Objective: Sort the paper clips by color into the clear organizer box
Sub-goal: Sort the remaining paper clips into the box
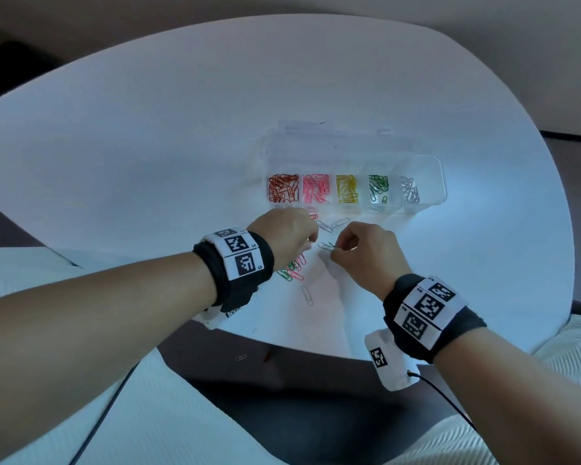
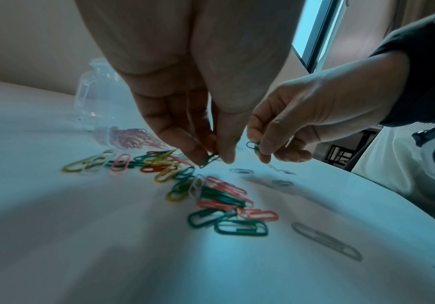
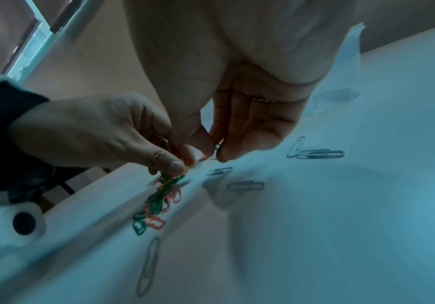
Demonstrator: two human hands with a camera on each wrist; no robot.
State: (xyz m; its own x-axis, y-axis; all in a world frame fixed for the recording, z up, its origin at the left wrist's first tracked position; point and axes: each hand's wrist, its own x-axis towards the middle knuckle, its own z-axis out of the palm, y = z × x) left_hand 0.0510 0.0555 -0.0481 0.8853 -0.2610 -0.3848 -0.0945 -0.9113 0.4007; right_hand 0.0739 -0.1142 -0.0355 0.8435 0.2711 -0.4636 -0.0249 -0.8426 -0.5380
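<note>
Both hands are working just above the white surface [image 1: 148,146], close together and in front of the clear organizer box [image 1: 430,182]. The left hand [image 1: 287,231] is pinching a dark green paper clip [image 2: 209,160] between thumb and fingertips, its grip closed on that clip right over the mixed pile of loose clips [image 2: 185,181]. The right hand [image 1: 369,251] is pinching another green paper clip [image 2: 252,145] between thumb and forefinger, so its grip is likewise closed on a clip; the wrist views are showing the two hands almost touching.

The organizer box is lying open, its lid [image 1: 316,135] folded back on the far side. Its five compartments are holding, from left to right, red clips [image 1: 283,188], pink clips [image 1: 316,188], yellow clips [image 1: 347,189], green clips [image 1: 378,186] and silver clips [image 1: 410,190].

The loose pile, made of green, pink, red, yellow and white clips, is sitting under and just behind the left hand. Several silver clips are lying apart from it: two [image 1: 332,224] between the hands and the box, and one [image 1: 307,295] nearer the edge of the surface. Both wrists are wearing black bands with printed markers [image 1: 240,253].
</note>
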